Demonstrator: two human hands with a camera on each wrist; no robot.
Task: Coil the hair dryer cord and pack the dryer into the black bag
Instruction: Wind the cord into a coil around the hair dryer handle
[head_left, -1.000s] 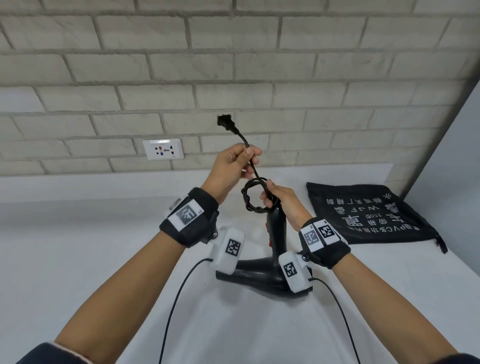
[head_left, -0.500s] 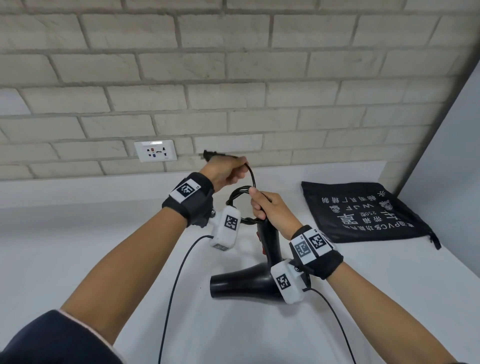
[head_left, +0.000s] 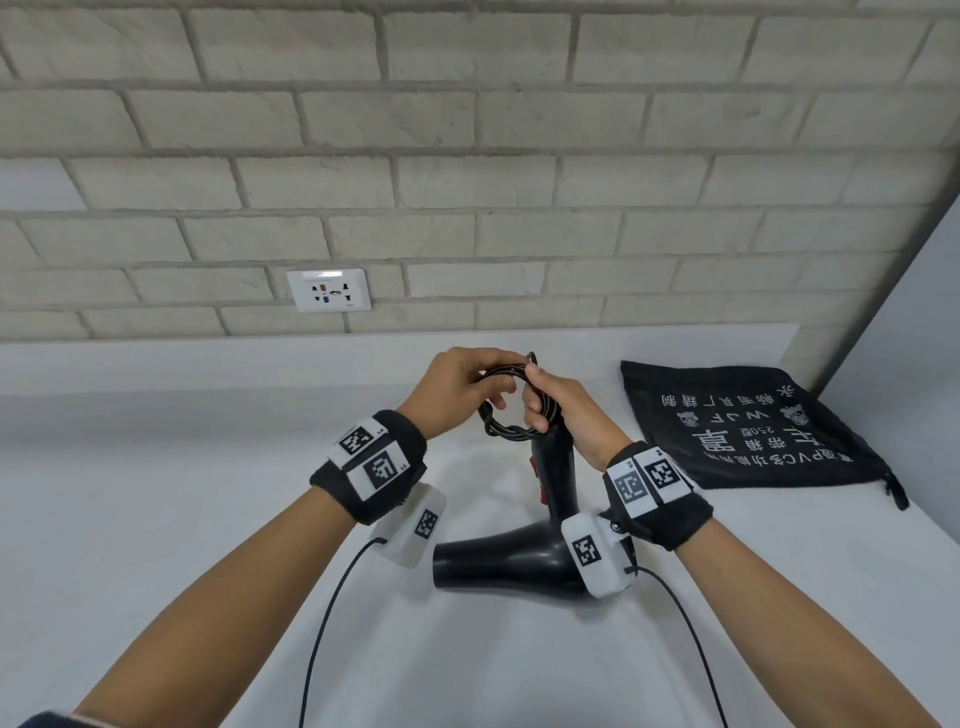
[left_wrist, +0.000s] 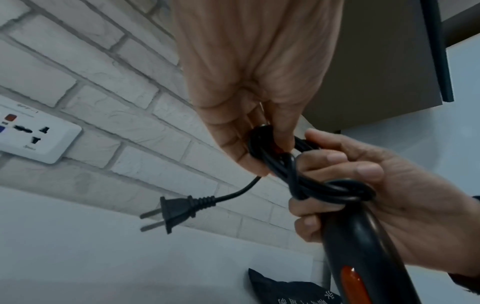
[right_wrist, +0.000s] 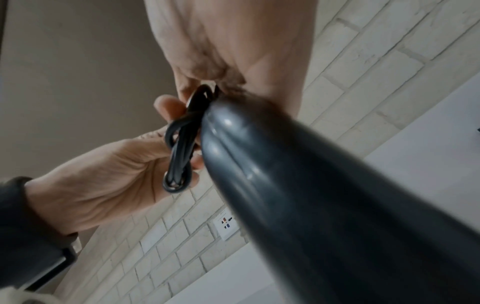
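A glossy black plastic hair dryer (head_left: 524, 558) with a smooth handle and an orange plastic switch (left_wrist: 353, 287). Its cord (head_left: 506, 415) looks like smooth black rubber, ending in a matt black plug (left_wrist: 179, 209) with bare metal prongs. At right, a matt black cloth bag (head_left: 748, 426). The table (head_left: 156, 493) is smooth white; the far wall (head_left: 467, 156) is rough pale brick with a glossy white plastic socket (head_left: 329, 297).

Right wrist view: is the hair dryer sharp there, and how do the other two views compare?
Right wrist: hair dryer fills the frame, smeared and out of focus, glare streaks on its handle. Left wrist: dim and bluish, plug crisp. Head: evenly lit, brick courses bowed by the wide lens.
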